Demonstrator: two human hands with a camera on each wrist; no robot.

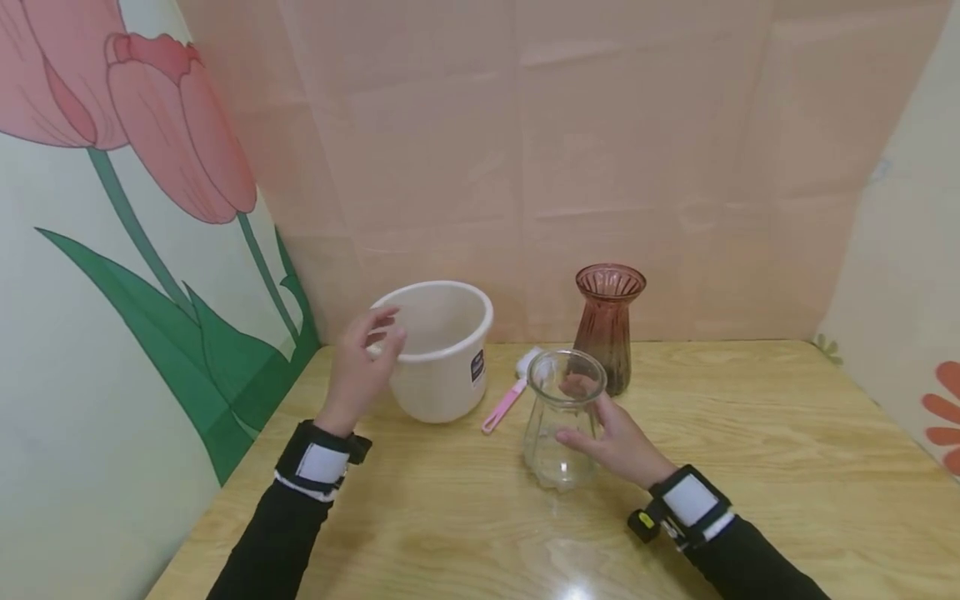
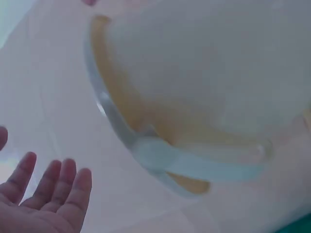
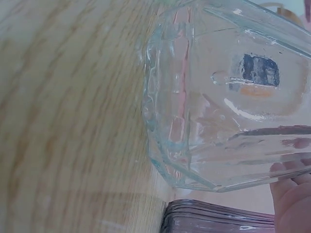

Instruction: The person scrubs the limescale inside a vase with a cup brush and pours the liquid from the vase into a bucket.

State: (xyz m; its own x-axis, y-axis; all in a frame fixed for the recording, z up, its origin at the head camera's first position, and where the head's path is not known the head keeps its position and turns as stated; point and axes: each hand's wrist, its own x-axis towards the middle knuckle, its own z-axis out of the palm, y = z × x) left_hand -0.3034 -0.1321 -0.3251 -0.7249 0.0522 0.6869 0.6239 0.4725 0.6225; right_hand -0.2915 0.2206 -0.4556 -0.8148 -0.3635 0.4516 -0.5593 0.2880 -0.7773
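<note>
At the rim of a white plastic bucket (image 1: 438, 392), my left hand (image 1: 360, 367) is held up with its fingers loosely bent and nothing in them. In the left wrist view the same hand (image 2: 53, 206) shows spread fingers near a blurred pale curved band. My right hand (image 1: 618, 437) holds a clear glass vase (image 1: 551, 458) by its side, thumb in front and fingers behind. The right wrist view shows the vase's faceted base (image 3: 158, 155) close to the table, with fingers (image 3: 291, 194) against the glass.
A purplish-red ribbed glass vase (image 1: 603, 333) stands behind the clear one. Between bucket and clear vase lies a brush with a pink handle (image 1: 502, 408) and white head. The wood-grain table (image 1: 750, 433) meets a pinkish wall covering (image 1: 637, 150) at the back.
</note>
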